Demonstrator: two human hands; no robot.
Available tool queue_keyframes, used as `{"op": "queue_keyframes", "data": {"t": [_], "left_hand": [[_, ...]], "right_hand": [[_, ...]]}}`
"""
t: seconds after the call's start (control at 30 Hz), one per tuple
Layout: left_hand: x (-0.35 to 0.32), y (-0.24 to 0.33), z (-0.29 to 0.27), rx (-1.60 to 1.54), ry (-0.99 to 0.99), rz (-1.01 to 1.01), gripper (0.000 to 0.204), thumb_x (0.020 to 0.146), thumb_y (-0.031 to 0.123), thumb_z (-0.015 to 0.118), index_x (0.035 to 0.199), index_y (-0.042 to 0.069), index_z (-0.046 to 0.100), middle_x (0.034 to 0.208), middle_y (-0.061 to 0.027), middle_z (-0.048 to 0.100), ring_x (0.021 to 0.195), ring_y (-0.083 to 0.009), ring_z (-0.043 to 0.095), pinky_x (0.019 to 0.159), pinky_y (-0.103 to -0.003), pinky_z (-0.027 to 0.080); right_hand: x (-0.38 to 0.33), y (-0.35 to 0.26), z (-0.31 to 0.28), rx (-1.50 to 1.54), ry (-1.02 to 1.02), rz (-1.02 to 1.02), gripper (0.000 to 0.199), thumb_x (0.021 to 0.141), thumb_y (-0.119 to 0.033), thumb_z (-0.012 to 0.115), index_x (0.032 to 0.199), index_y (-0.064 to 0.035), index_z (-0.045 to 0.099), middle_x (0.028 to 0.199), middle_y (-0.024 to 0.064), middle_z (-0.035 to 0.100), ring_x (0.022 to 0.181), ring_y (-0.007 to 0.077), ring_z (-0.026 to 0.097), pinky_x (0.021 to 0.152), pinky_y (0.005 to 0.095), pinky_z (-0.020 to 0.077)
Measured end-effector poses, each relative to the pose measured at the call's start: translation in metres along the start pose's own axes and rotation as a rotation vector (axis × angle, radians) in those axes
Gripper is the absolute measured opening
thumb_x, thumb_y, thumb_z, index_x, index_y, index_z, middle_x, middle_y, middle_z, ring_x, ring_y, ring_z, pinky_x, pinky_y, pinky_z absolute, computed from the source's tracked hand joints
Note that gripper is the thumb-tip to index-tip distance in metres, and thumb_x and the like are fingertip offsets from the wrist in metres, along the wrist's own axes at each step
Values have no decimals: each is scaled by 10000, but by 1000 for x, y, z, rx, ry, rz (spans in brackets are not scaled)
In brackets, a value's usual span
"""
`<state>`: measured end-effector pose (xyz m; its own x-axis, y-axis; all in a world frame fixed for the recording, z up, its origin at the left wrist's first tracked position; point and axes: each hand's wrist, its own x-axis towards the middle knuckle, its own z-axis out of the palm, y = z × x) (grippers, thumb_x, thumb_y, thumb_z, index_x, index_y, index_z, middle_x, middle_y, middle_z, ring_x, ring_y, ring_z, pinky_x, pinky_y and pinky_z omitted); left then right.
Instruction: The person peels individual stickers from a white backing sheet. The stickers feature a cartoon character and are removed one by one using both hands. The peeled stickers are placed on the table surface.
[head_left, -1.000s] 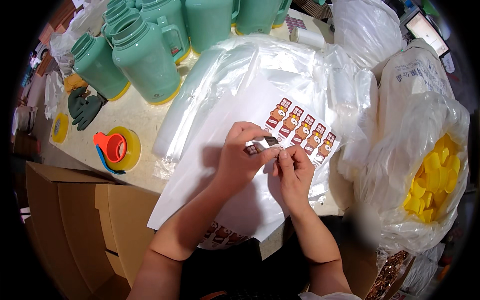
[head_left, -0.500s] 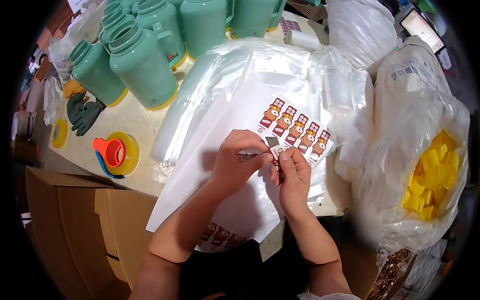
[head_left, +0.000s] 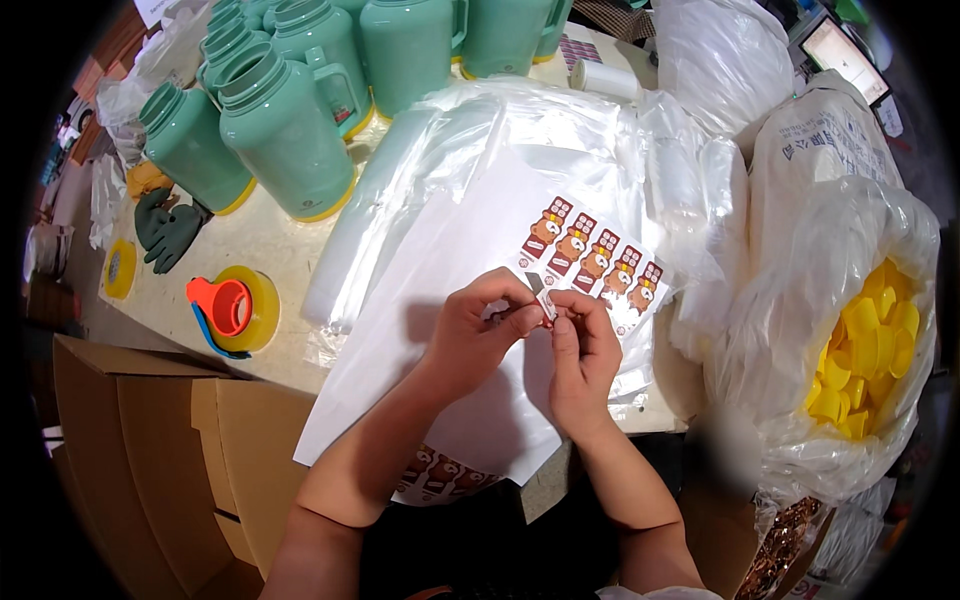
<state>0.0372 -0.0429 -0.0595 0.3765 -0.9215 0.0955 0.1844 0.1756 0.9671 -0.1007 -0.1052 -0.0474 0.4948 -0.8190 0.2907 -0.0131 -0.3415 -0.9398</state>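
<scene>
Item: small sticker [head_left: 541,292], pale with a dark edge. I saw it pinched between both hands, just below the sticker sheet [head_left: 592,262] and above the bare white backing paper [head_left: 440,330].

Left hand [head_left: 480,330]: fingers curled tight, thumb and forefinger closed on the sticker's left side. I could not tell whether anything else sat in the palm.

Right hand [head_left: 583,355]: fingers bent inward, fingertips closed on the sticker's right edge, touching the left hand's fingertips.

Sticker sheet: a slanting row of orange-brown cartoon figures with red panels, lying on the white backing paper, just above the hands.

Clear plastic bags [head_left: 480,150]: a flat stack spread beyond the sticker sheet, partly under the backing paper.

Green jugs [head_left: 285,140]: a cluster with handles and yellow bases, standing well to the upper left of the sticker sheet, at the far side of the desk [head_left: 260,240].

Tape dispenser [head_left: 230,310]: orange core on a yellow roll of tape, well left of the sticker sheet, near the desk's front edge.

Dark green gloves [head_left: 165,228]: lying further left than the dispenser, beside a second yellow roll [head_left: 120,270].

Yellow caps [head_left: 865,350]: heaped in a clear-lined sack [head_left: 800,300], right of the sticker sheet.

Cardboard boxes [head_left: 160,440]: below the desk edge, lower left of the sticker sheet.
</scene>
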Motion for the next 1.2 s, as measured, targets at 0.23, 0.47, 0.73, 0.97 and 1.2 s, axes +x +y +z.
{"op": "queue_keyframes", "data": {"t": [0.23,0.47,0.73,0.97,1.2], "left_hand": [[-1,4,1,-155,8,-198,87,885,57,685,890,-11,630,842,-35,637,754,-79,582,700,-232,478],[-2,-3,0,-223,12,-154,143,865,77,722,944,-9,641,875,-36,655,808,-76,608,735,-234,499],[-8,9,6,-180,63,-156,142,934,101,648,1036,2,651,814,-10,634,703,-69,565,639,-219,460],[-6,12,-8,-350,-66,-286,233,1020,186,496,1091,10,632,880,-57,653,701,-102,598,635,-233,489],[-3,4,-10,-333,-40,-223,285,998,248,539,1075,-12,628,885,-62,636,745,-110,600,693,-249,502]], "right_hand": [[-1,-12,0,605,-94,336,182,938,-10,521,1118,18,539,937,37,617,682,30,480,617,188,386],[-3,-18,-3,792,-163,455,199,936,36,471,1124,37,534,892,51,611,594,18,411,525,181,322],[2,-20,-4,919,-132,545,123,978,-73,458,1026,18,526,814,79,587,541,50,375,499,198,306],[4,-23,-12,993,-198,613,128,978,-113,454,998,2,508,709,72,552,498,69,370,476,210,304],[1,-15,-11,1116,-266,642,194,987,-157,431,1047,13,501,678,66,510,458,75,367,434,200,300]]}}
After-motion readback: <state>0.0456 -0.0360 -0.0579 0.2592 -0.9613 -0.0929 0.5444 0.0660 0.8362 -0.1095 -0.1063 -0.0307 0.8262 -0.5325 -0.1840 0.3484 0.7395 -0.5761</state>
